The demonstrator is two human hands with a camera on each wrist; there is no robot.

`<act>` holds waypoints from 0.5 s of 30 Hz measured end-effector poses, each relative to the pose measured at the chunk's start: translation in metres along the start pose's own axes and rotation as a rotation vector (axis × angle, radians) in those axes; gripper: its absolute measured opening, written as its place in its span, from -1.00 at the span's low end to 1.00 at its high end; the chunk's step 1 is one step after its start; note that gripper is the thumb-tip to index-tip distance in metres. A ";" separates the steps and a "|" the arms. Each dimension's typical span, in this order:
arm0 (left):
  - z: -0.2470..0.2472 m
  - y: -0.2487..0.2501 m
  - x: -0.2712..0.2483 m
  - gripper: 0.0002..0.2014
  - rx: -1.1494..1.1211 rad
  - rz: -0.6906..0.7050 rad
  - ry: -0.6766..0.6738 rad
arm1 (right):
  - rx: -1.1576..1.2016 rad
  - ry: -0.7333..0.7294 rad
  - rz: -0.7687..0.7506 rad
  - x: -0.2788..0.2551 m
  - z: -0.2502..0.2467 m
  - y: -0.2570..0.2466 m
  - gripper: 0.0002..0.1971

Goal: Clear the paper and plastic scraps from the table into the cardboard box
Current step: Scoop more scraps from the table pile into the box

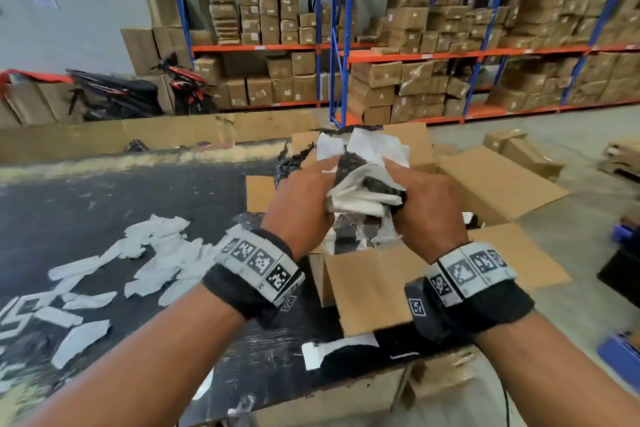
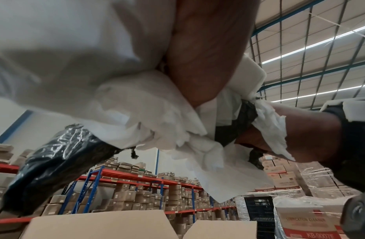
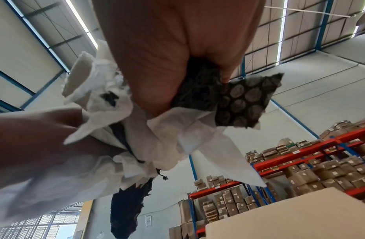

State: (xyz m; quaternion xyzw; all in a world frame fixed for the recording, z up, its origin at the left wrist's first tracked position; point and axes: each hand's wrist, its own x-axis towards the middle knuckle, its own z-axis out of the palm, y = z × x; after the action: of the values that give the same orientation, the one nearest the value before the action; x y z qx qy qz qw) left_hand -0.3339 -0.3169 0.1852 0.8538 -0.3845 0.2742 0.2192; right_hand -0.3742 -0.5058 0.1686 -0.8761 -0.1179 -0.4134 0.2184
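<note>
A crumpled wad of scraps (image 1: 360,184), white torn paper mixed with black bubble plastic, is held above the open cardboard box (image 1: 485,191) at the counter's (image 1: 104,204) right edge. The left hand (image 1: 301,198) and right hand (image 1: 426,204) both clutch it, fingers curled in, wrists raised. More white paper strips (image 1: 162,253) lie on the counter's left.

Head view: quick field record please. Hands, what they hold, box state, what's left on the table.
left hand: grips the wad from the left
right hand: grips the wad from the right
wad: crumpled white paper mixed with black bubble wrap, held over the box
cardboard box: flaps open, beside the table, scraps already inside
table: dark top
paper scraps: white torn strips still on the table, left of the hands
stray scrap: one white piece near the table's front edge
task state: not finished
</note>
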 end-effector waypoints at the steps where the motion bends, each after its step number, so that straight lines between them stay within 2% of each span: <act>1: 0.010 0.007 0.015 -0.68 -0.014 -0.030 -0.009 | -0.024 -0.001 -0.022 0.007 -0.008 0.017 -0.59; 3: 0.032 0.022 0.047 -0.49 -0.018 -0.054 -0.015 | -0.066 -0.062 -0.003 0.022 -0.018 0.058 -0.68; 5: 0.058 0.032 0.079 -0.41 -0.023 -0.078 -0.034 | -0.105 -0.128 0.013 0.037 -0.023 0.101 -0.72; 10: 0.135 0.034 0.134 -0.70 0.038 -0.202 -0.110 | -0.110 -0.253 -0.002 0.065 -0.018 0.192 -0.77; 14: 0.187 0.021 0.150 -0.65 0.023 -0.330 -0.160 | -0.183 -0.455 0.037 0.076 0.012 0.241 -0.82; 15: 0.198 0.016 0.152 -0.70 0.041 -0.349 -0.180 | -0.208 -0.514 0.045 0.078 0.018 0.247 -0.86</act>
State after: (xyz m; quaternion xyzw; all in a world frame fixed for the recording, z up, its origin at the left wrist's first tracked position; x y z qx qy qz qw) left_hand -0.2027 -0.5243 0.1355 0.9330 -0.2429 0.1622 0.2105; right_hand -0.2172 -0.7114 0.1487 -0.9723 -0.1071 -0.1823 0.0994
